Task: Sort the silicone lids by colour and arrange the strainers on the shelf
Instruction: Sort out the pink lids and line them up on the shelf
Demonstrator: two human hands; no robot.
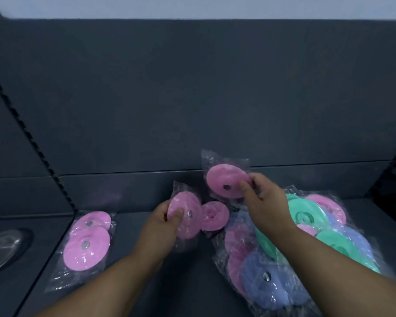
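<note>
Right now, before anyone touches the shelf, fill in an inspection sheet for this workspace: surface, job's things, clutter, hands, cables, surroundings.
Surface: dark grey shelf board, split by a notched divider at the left.
Job's things: two bagged pink round silicone lids overlapping at the left; a lying pink lid between the hands; a mixed pile of green, blue and pink bagged lids at the right; no strainers seen.
Clutter: clear round object in the left compartment, too blurred to identify.
Hands: left hand grips a bagged pink lid; right hand pinches a second bagged pink lid, held clear of the board.
Cables: nothing seen.
Surroundings: dark grey back panel; pale wall above.
</note>
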